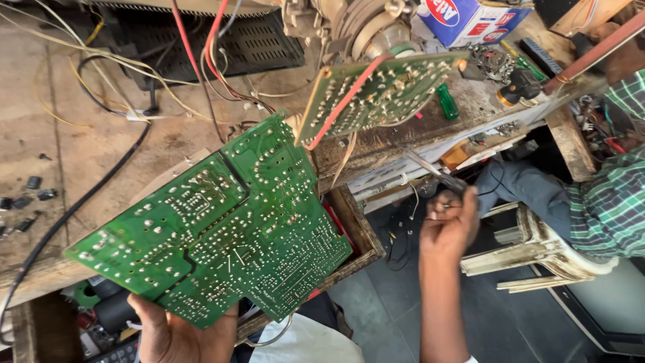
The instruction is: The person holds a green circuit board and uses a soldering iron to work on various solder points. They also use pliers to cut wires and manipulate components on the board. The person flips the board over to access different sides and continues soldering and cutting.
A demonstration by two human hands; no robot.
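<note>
Left hand gripped large green circuit board by its lower edge, over bench. Right hand closed on pliers. Two boards total; smaller board above. One blue-white box top right.

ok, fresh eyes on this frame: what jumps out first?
The large green circuit board, solder side up, fills the centre-left, held from below by the left hand. Above it, a smaller green board tilts over the cluttered wooden bench, with a red wire running across it. At right, the right hand grips a slim metal tool pointing up toward that smaller board.
</note>
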